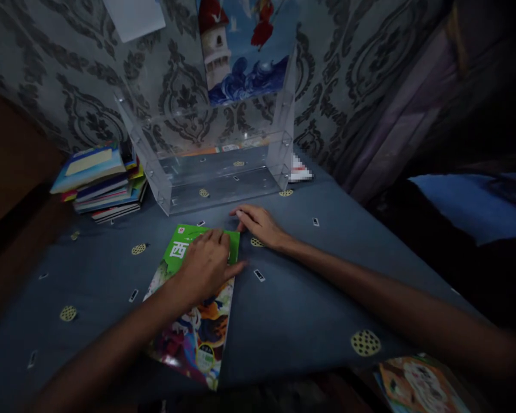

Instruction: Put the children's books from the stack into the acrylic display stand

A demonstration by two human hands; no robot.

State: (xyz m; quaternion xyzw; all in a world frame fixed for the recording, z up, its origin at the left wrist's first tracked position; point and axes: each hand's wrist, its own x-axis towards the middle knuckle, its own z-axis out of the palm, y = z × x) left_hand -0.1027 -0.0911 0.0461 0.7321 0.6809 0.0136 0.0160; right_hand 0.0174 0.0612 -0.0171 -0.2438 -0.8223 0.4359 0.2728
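A picture book (pixel 198 338) with a green top, white characters and a colourful drawing lies flat on the table in front of me. My left hand (pixel 210 261) rests palm down on its upper part, fingers together and thumb spread to the right, hiding some of the title. Just beyond the book's top right corner is my right hand (pixel 260 223), low over the cloth, fingers pointing left and thumb apart from them. Nothing shows in it. Behind both hands stands a clear acrylic rack (pixel 219 192).
A stack of books (pixel 103 183) sits left of the rack. Blue patterned cloth (pixel 301 310) covers the table. A small white-and-red item (pixel 298 169) lies behind the rack's right end. Another illustrated book (pixel 417 384) is below the front edge. A poster (pixel 245 51) hangs on the wall.
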